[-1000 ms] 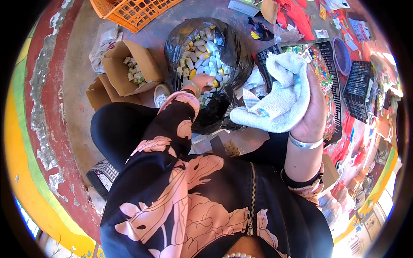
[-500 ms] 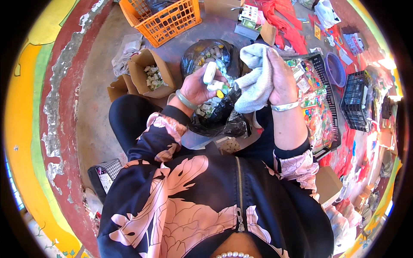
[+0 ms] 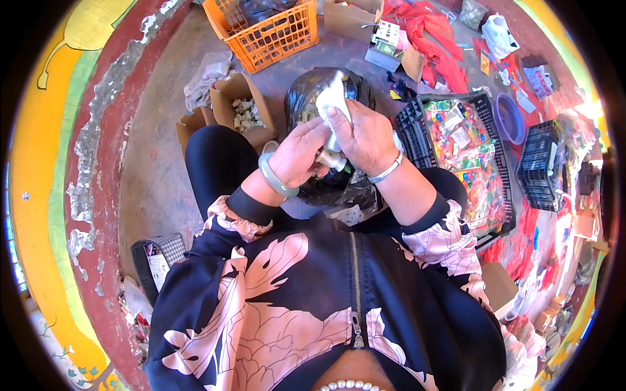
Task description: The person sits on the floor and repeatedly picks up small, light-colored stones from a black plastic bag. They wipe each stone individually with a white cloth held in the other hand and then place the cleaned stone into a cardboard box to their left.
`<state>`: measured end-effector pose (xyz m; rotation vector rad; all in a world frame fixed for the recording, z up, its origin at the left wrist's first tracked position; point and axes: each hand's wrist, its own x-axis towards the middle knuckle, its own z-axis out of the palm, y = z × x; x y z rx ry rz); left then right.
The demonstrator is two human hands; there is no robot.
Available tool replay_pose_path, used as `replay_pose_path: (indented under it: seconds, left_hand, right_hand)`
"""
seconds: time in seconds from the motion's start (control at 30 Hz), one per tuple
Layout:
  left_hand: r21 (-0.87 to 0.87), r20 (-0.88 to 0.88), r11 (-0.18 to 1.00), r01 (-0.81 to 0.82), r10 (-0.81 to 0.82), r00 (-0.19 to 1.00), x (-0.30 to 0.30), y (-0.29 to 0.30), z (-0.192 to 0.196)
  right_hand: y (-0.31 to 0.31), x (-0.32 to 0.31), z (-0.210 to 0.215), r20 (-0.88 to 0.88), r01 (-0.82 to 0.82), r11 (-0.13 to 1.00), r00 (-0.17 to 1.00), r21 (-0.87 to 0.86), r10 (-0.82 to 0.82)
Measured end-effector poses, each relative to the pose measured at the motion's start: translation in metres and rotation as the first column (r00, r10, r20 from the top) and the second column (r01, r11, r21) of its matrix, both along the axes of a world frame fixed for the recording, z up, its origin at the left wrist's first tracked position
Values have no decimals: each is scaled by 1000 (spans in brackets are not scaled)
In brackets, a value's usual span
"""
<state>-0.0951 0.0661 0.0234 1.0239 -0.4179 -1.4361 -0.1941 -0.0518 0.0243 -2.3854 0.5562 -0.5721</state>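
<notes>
A small white bottle-like piece (image 3: 330, 158) sits between the two hands, just above the person's lap and in front of the black plastic bag (image 3: 339, 189). The left hand (image 3: 298, 151) has its fingers curled closed around the piece's lower end, though the hand hides most of the hold. A white cloth (image 3: 331, 99) is draped over the piece's upper part and stands up in a soft point above the knuckles. The right hand (image 3: 365, 138) presses the cloth against the piece, fingers (image 3: 340, 117) folded over it with the thumb on the cloth. The two hands touch each other around the piece. A pale green bangle (image 3: 276, 181) circles the left wrist and a silver bracelet (image 3: 386, 171) the right one.

The black bag lies open on the floor just past the hands, with small pale pieces showing inside near its top. To its left stands an open cardboard box (image 3: 242, 109) holding more small whitish pieces. Beyond that, further away, is an orange plastic crate (image 3: 270, 34). To the right of the bag lies a black plastic crate (image 3: 464, 150) filled with colourful small packets, and a purple basin (image 3: 508, 118) sits just beside its far corner. Red cloth (image 3: 438, 39) lies crumpled on the floor near the top
</notes>
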Motion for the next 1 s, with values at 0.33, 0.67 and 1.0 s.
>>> replay_pose_path:
  seconds: [0.33,0.67,1.0]
  left_hand:
    - [-82,195,978,193,-174,965,-4,2,8]
    - [-149,905,959,-240,230,358,25,19,-5]
    - [-345,938,939,-4,345,45,34,45,16]
  right_hand:
    - [-56,13,-72,44,-15,694,999,720,-24]
    - [-15,12,-13,179,-22,822,979,569,-98]
    - [22,43,-16,195,6,908,976,419,-96]
